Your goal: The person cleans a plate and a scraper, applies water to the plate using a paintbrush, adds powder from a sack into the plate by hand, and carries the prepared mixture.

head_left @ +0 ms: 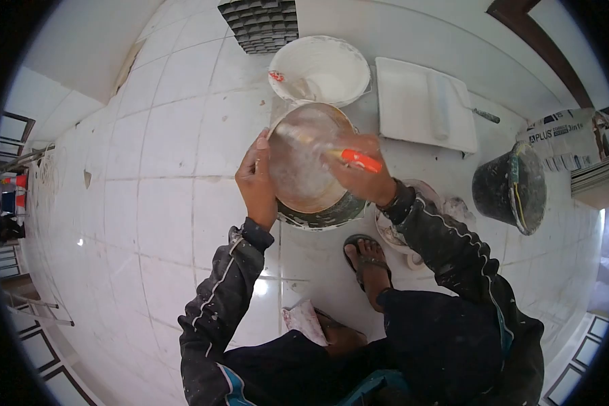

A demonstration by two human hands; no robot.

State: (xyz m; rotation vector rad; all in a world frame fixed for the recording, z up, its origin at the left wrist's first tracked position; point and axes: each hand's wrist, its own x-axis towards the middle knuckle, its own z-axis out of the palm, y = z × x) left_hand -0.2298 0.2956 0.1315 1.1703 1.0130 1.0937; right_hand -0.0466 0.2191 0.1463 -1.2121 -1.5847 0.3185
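My left hand [256,177] is closed on the left rim of a round, shallow basin [303,193] with a tan edge and a whitish wet inside. The basin is tilted over a dark, paint-spattered bucket [335,218], which it largely covers. My right hand [362,172] is closed around an orange-handled brush [360,160] inside the basin. Motion smears the brush's head, so its exact shape is unclear. Just beyond the basin stands a white tub [328,68] with a red-marked object [276,76] at its left side.
A white paint tray [402,101] holds a roller [438,105] at the upper right. A black bucket [499,193] lies tilted on the right, near a printed sack [561,139]. Another container [386,233] sits under my right forearm. Stacked grey pieces [260,27] stand at the top.
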